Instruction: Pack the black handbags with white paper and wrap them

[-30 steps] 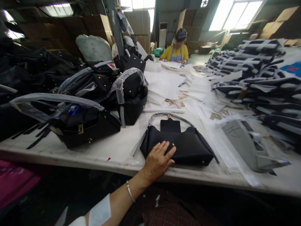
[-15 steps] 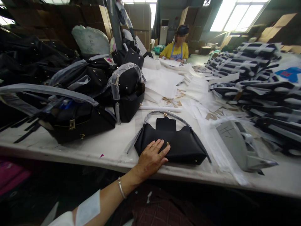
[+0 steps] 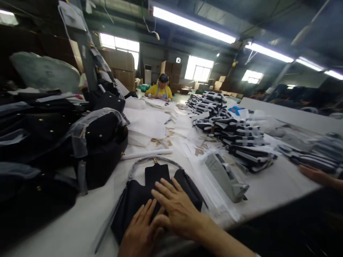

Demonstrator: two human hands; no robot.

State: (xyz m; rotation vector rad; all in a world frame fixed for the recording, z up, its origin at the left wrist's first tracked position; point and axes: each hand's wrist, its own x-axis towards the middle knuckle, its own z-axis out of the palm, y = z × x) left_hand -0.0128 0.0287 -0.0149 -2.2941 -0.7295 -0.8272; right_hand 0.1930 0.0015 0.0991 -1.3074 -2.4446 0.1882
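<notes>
A black handbag [image 3: 133, 196] lies flat near the table's front edge. Its flap [image 3: 157, 174] is folded back, and its handle, wrapped in clear film, arches away from me. My left hand [image 3: 142, 228] rests palm down on the bag's near left part, with fingers extended. Over the bag's middle, beside and partly above the left hand, lies my right hand [image 3: 179, 210], its fingers stretched out towards the flap. Neither hand grips anything. The hands cover most of the bag's front and its small clasp.
More black handbags [image 3: 104, 157] crowd the left. A grey tape dispenser [image 3: 225, 175] stands right of the bag, before stacked black-and-white bundles [image 3: 241, 132]. White sheets [image 3: 144, 121] spread behind. A person in yellow [image 3: 154, 91] sits far off; another person's hand [image 3: 316, 175] reaches in at right.
My right hand has come in and now lies on the handbag alongside the left. The view has swung right and upward. Another person's hand now shows at the right edge.
</notes>
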